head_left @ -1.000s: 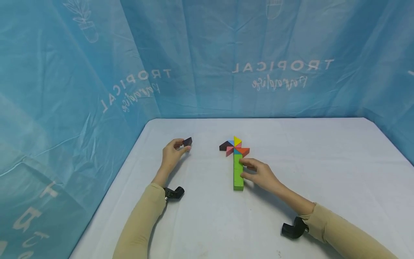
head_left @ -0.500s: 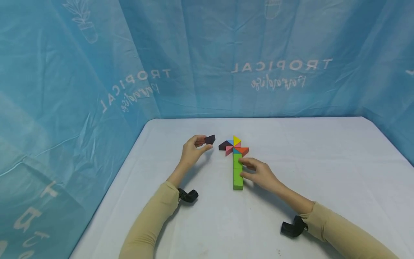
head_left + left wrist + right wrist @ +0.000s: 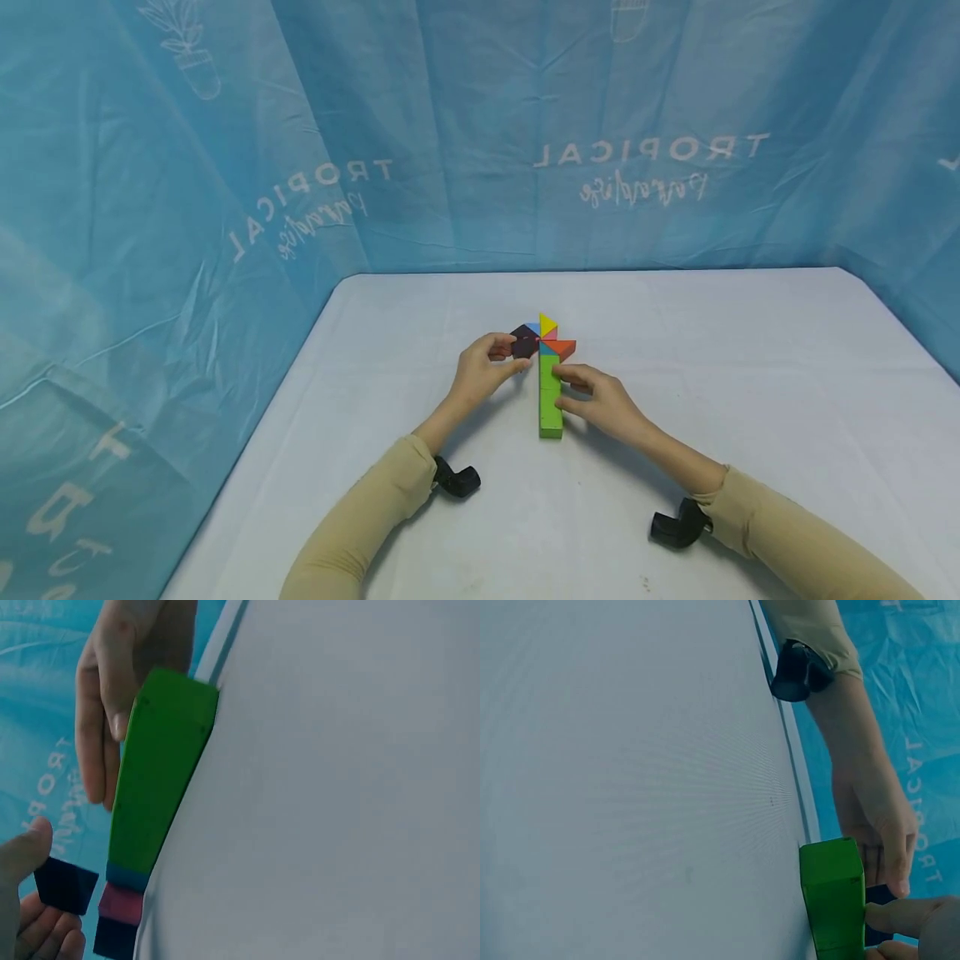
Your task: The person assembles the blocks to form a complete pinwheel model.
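My left hand (image 3: 480, 371) pinches a black wooden block with slanted ends (image 3: 66, 886) between thumb and fingers. In the head view that block overlaps the left side of a pinwheel of coloured blocks; in the left wrist view a gap parts it from the pink block (image 3: 121, 903). The pinwheel shows a yellow triangle (image 3: 547, 323), an orange block (image 3: 561, 347) and small blue and pink pieces. Below it runs a column of green blocks (image 3: 551, 408). My right hand (image 3: 602, 404) touches the column's right side with thumb and fingertips, without wrapping round it.
A white-covered table (image 3: 720, 358) carries the blocks, with a blue printed curtain (image 3: 480, 225) behind and at the sides. Black wrist cameras stick out from both sleeves, the left one (image 3: 459, 481) low over the tabletop.
My left hand has carried the black block rightward from the table's left part to the pinwheel's left side. The right hand has stayed at the green column.
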### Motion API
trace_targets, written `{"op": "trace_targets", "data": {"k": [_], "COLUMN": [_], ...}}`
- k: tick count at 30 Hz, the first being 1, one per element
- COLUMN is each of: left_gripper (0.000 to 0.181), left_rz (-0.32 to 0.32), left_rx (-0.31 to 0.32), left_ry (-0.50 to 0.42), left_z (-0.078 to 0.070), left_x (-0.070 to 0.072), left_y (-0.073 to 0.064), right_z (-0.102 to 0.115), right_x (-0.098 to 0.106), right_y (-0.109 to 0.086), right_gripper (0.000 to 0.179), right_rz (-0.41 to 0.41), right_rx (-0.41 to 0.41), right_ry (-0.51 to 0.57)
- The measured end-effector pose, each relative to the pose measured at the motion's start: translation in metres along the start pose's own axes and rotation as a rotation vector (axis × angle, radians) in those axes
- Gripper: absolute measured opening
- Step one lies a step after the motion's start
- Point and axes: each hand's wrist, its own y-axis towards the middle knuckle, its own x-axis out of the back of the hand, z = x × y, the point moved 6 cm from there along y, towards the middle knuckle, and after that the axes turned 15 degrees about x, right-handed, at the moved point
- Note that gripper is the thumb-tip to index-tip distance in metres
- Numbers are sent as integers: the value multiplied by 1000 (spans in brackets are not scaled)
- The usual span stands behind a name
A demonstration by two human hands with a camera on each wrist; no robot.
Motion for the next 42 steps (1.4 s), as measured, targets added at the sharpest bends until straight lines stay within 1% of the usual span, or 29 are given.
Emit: {"op": "trace_targets", "data": {"k": [4, 7, 10, 14, 17, 21, 24, 28, 36, 42], "left_gripper": [46, 47, 47, 49, 53, 55, 54, 51, 52, 51], "left_rz": [-27, -42, -40, -36, -30, -4, 15, 25, -4, -13], "left_rx": [-30, -35, -28, -28, -19, 18, 50, 67, 79, 110], "left_ry": [20, 33, 38, 80, 97, 70, 43, 19, 37, 26], "left_z": [1, 6, 12, 14, 13, 13, 13, 12, 13, 15], "left_x": [-6, -12, -17, -22, -23, -23, -24, -26, -27, -28], "left_y": [-9, -14, -17, -18, -20, -23, -24, -24, -16, -12], "right_z": [-1, -1, -1, 0, 0, -1, -1, -1, 0, 2], "right_x": [1, 2, 2, 3, 3, 4, 3, 3, 1, 0], "right_y": [0, -1, -1, -1, -1, -1, -1, -1, -2, -1], "right_gripper": [52, 52, 52, 52, 52, 52, 52, 53, 52, 51], "right_rz": [-2, -2, -1, 0, 0, -2, -1, 2, 3, 5], "right_rx": [-14, -15, -14, -8, -3, -3, -3, -3, 12, 18], "right_ry": [-13, -16, -14, -16, -19, -17, -13, -3, 12, 6]}}
